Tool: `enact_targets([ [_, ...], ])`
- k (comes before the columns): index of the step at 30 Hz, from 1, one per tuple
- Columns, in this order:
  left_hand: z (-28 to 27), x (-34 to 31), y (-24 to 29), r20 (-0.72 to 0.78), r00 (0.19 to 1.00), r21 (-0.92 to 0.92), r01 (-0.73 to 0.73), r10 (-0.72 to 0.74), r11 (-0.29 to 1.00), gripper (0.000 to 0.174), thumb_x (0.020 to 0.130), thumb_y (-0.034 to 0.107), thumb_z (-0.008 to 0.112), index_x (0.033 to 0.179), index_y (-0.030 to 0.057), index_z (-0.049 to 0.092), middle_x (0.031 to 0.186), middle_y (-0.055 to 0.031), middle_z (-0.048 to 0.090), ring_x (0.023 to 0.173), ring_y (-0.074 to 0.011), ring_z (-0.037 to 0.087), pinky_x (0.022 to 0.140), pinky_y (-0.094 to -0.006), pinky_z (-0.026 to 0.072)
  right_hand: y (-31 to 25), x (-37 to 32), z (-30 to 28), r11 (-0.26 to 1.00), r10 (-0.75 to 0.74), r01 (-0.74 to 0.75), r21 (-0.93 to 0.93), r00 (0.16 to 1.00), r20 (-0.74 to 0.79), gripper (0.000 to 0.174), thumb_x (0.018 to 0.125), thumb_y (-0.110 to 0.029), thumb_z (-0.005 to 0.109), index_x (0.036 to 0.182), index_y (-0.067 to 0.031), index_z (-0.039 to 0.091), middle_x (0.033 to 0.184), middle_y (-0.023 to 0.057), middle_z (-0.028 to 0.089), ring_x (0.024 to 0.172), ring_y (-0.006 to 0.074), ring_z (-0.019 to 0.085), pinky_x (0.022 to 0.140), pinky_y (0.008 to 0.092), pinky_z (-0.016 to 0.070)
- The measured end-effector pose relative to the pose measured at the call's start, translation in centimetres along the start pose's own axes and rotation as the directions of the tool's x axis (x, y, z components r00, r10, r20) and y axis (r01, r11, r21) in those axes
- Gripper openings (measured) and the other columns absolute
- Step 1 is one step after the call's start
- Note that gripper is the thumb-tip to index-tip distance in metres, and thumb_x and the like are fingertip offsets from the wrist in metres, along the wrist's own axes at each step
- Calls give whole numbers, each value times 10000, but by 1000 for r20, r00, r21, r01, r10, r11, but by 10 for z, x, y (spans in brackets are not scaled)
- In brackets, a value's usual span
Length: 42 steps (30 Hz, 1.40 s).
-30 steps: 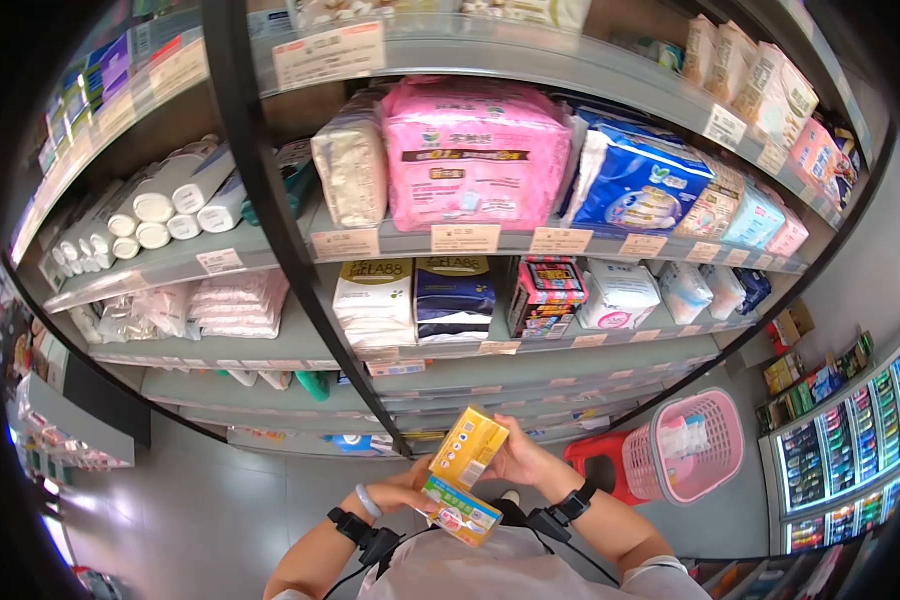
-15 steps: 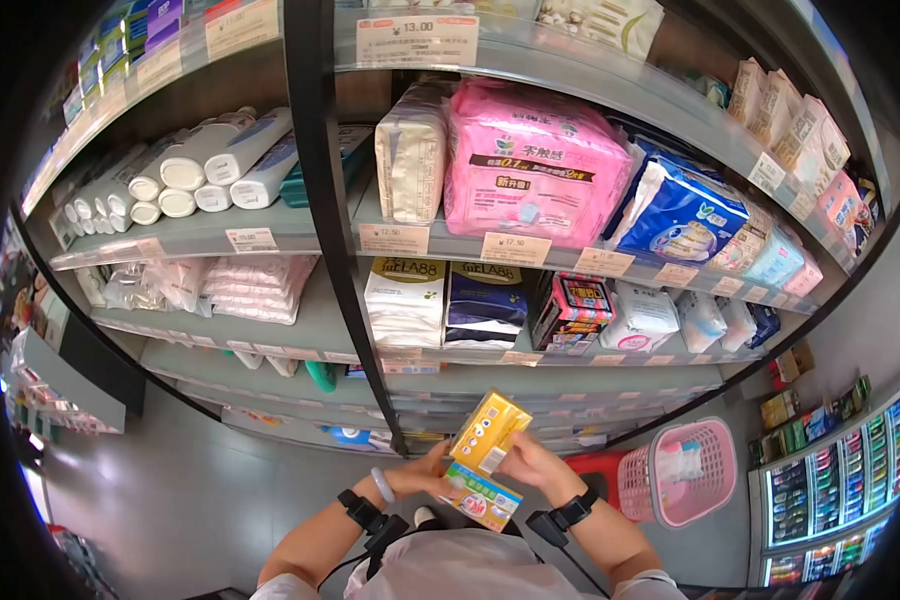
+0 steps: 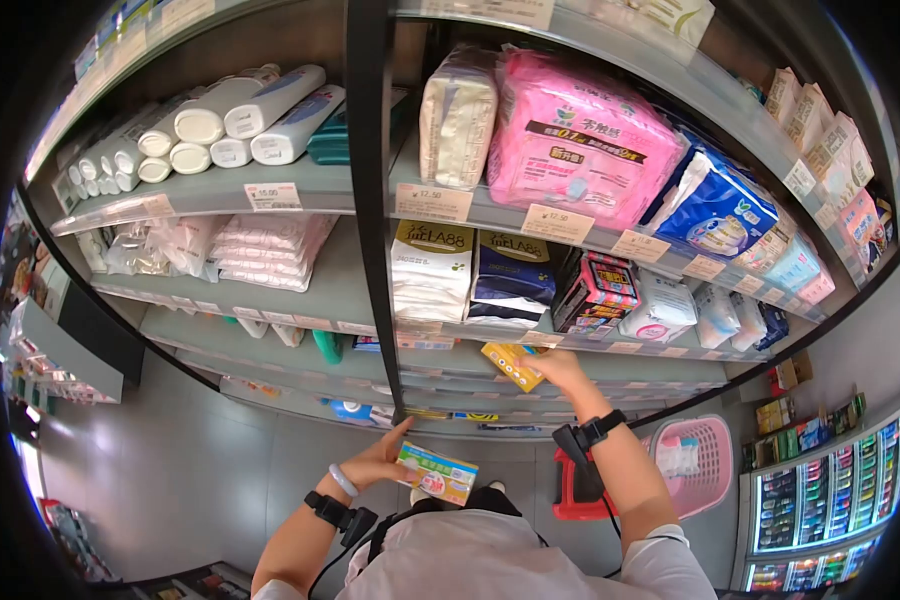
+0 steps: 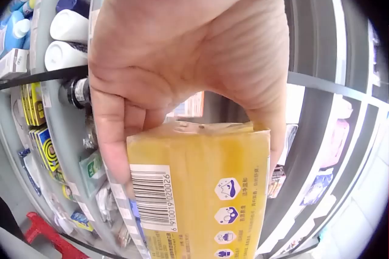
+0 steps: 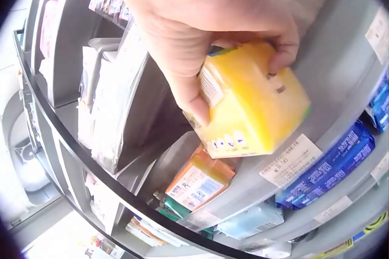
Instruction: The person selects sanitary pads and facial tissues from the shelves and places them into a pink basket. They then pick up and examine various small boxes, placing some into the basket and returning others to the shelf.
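Head view: a person stands at a rack of store shelves (image 3: 335, 275). The right hand (image 3: 562, 370) is raised to the front edge of one shelf, its fingers curled round a yellow box (image 3: 510, 362). That box sits just under a dark pack (image 3: 510, 280) and a white pack (image 3: 430, 270) that stand side by side. The left hand (image 3: 378, 462) is held low, close to the chest. It grips a second box (image 3: 437, 472) by one end, with the colourful printed face turned up. The two boxes are well apart. Lower right, a pink basket (image 3: 692, 455) sits against a red stool (image 3: 570, 495).

Left wrist view: the left hand (image 4: 188, 46) clamps the second box (image 4: 200, 198) from above. The thumb (image 4: 109, 137) runs down one side next to a barcode, and the fingers wrap the opposite side. White bottles (image 4: 67, 25) lie on a shelf behind.

Right wrist view: the right hand (image 5: 206, 22) pinches the yellow box (image 5: 255, 107), with the thumb (image 5: 188, 98) on one face and a fingertip (image 5: 282, 52) hooked over the far edge. The box hangs in the air just above a grey shelf that carries a price label (image 5: 290, 159). An orange box (image 5: 200, 180) lies on the level beneath, and a blue pack (image 5: 328, 168) is near it.
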<state>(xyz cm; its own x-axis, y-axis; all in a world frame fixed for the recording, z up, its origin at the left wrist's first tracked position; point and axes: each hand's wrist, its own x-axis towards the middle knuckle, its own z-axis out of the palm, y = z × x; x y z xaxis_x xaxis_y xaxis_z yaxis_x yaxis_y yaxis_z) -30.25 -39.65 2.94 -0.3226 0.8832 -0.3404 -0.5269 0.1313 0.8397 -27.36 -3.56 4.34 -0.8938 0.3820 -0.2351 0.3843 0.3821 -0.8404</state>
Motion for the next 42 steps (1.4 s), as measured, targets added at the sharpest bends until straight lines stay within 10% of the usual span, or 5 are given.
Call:
enact_targets([
  [23,5,7,-11,-209,968,-105,-164,140,981,784,629,1,727,1281,29,292,1168,-101,497,1087,-183,477,933,-321,385,80,93,15,513,-523,292,-808,852,-24,462,742,-408,629,1017,-37,605,1017,147,608,909,244,578,793,310,432],
  [27,5,21,-9,-202,960,-69,-214,196,974,774,597,-34,746,1246,61,335,1178,-71,484,1090,-175,471,929,-320,393,-10,-40,20,758,-567,476,-445,819,-90,398,761,-299,634,1068,-56,563,1010,141,592,979,256,540,780,359,444],
  [31,12,37,-4,-159,963,-81,-233,218,969,789,571,-58,754,1234,84,351,1165,-53,476,1114,-165,442,921,-310,402,13,-95,43,947,-148,36,318,930,336,548,750,-205,686,1218,-65,439,1183,112,510,1071,183,472,822,310,445],
  [38,34,60,14,2,945,-25,-328,328,944,789,602,-32,753,1257,90,332,1154,-36,478,1132,-155,419,963,-315,344,-8,-127,46,947,-97,-9,322,945,311,707,668,-75,734,1264,-71,355,1242,122,433,1110,223,454,870,338,432],
  [42,29,56,31,127,992,-475,46,16,879,761,644,12,746,1268,84,316,1197,-48,457,1124,-146,424,955,-307,350,-14,-134,42,724,-668,655,-214,744,18,704,617,-81,756,1218,-84,390,1239,149,411,1129,285,451,851,354,449],
])
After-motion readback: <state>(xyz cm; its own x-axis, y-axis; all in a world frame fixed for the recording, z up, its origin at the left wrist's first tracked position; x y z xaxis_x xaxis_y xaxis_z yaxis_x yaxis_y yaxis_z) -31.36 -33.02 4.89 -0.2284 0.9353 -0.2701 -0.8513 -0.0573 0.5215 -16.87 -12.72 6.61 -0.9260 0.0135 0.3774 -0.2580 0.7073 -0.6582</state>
